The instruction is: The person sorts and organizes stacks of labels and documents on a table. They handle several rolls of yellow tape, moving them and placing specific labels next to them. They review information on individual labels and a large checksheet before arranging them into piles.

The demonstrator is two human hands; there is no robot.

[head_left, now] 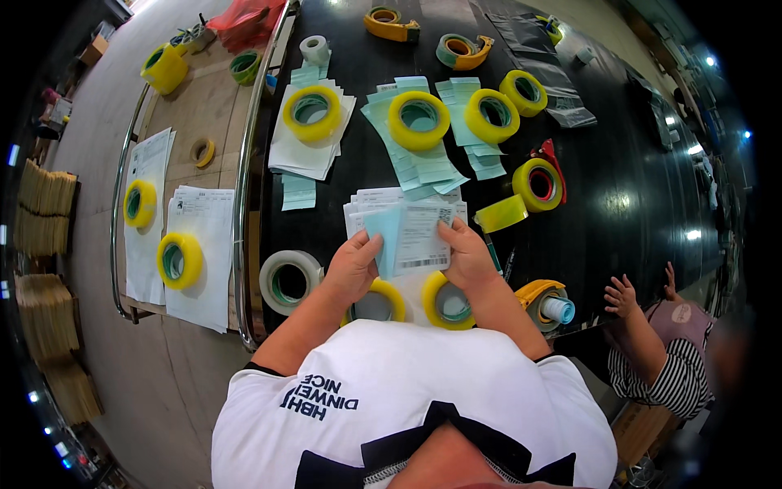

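Note:
Between my two hands is a small stack of shipping labels (419, 236), white printed sheets with pale blue backing showing at the left. My left hand (353, 265) pinches the blue left edge, thumb on top. On the right edge, my right hand (468, 254) grips the white printed part. Beneath them lie white printed papers (358, 208) on the black table. Two rolls of yellow tape, one (389, 301) by my left wrist and another (440, 300) by my right, are partly hidden by my arms and shirt.
Farther back, yellow tape rolls (419, 121) weigh down piles of blue and white slips. Tape dispensers (538, 183) lie to the right and at the far edge. A metal-railed cart (242, 163) with papers and tape adjoins at left. Another person's hands (623, 295) are at the right table edge.

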